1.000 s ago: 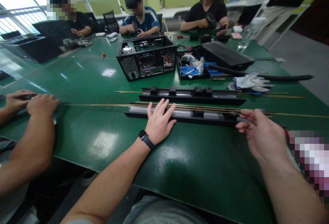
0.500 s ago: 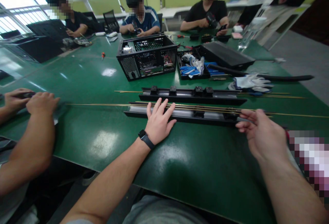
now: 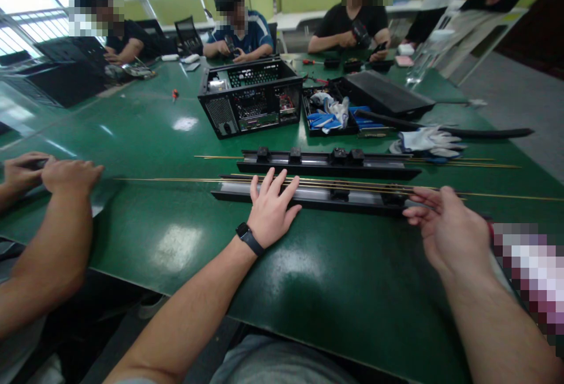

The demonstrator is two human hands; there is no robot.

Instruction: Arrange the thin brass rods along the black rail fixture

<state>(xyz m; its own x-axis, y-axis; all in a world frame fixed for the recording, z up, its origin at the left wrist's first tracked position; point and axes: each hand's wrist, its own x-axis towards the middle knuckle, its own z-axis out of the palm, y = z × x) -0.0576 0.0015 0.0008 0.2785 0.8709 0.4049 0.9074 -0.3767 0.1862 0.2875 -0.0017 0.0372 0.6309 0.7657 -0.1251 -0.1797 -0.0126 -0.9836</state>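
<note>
My left hand (image 3: 274,211) lies with fingers spread over several thin brass-coloured rods (image 3: 326,184) and the near black channel (image 3: 233,196). The rods run lengthwise above the channel's pale inside and stick out past both ends. At the channel's right end my right hand (image 3: 460,225) is closed, thumb and fingers pinching the rods. Its fingers partly hide the grip. Black blocks (image 3: 340,190) sit in the near channel. Just behind is a second black channel (image 3: 326,168), with similar blocks and rods.
An open computer case (image 3: 251,102) stands behind the channels. To its right are a tray with gloves (image 3: 330,115), white gloves (image 3: 429,142) and a long black strip (image 3: 480,133). A neighbour's hands (image 3: 73,175) work at left. Several people sit across the green table (image 3: 145,214).
Both my hands keep the same place on the rods and channel. The view has shifted very slightly; nothing else of mine visibly moves.
</note>
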